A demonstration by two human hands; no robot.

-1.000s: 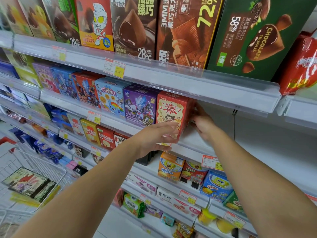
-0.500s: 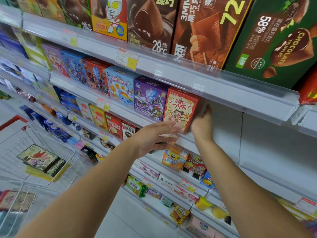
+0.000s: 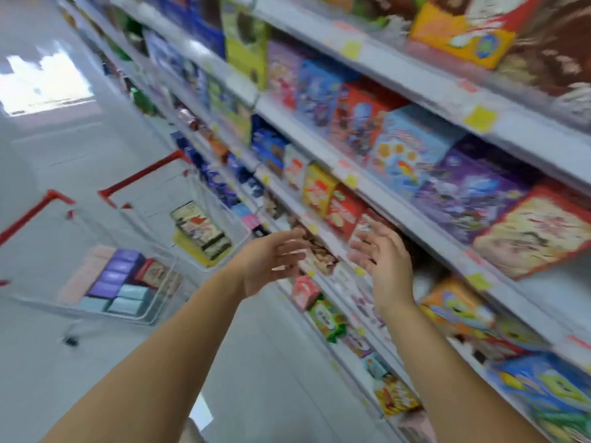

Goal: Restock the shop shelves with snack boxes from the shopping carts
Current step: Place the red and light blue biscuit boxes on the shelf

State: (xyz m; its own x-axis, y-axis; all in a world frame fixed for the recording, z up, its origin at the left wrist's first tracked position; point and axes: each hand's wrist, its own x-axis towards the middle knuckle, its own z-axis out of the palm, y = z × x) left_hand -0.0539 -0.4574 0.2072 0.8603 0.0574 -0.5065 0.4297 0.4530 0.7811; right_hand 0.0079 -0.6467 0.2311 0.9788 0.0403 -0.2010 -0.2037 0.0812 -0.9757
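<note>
Loosely splayed hands [image 3: 265,266] [image 3: 388,266] before glossy, rectangular cardboard snack boxes [image 3: 412,148]

The pale floor [image 3: 271,362] stretched away toward a bright, blurred opening [image 3: 44,81]; small yellow price tags [image 3: 479,118] showed, unreadable.

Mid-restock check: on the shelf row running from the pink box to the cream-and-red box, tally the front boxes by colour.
Pink box: 1
Blue: 2, dark blue box and light blue box
Red box: 1
Purple box: 1
Cream-and-red box: 1
Total: 6
</note>
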